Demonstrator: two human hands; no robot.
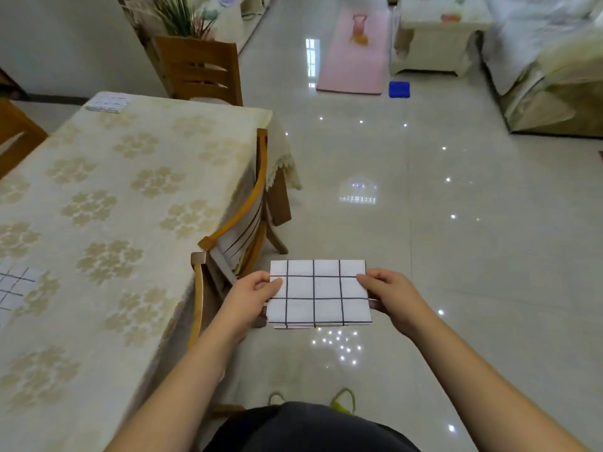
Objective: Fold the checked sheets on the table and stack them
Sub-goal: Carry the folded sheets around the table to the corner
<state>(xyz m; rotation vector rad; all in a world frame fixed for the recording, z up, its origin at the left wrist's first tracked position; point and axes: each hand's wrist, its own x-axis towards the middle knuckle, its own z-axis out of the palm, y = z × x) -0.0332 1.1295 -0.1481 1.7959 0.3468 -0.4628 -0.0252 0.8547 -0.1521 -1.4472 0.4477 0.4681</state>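
Note:
A white checked sheet (pixel 318 293), folded into a small flat rectangle, is held level in the air over the floor, right of the table. My left hand (pixel 253 296) grips its left edge and my right hand (pixel 390 295) grips its right edge, thumbs on top. Another checked sheet (pixel 14 288) lies on the table (pixel 130 197) at its left edge, partly out of view. A folded checked sheet (pixel 107 103) rests at the table's far corner. A further checked cloth (pixel 239 238) hangs over a chair back.
A wooden chair (pixel 228 230) is pushed against the table's right side close to my left hand. A second chair (pixel 202 70) stands at the far end. Glossy tiled floor spreads to the right, with a pink mat (pixel 354 57), a blue object (pixel 399 89) and a sofa (pixel 548 70) beyond.

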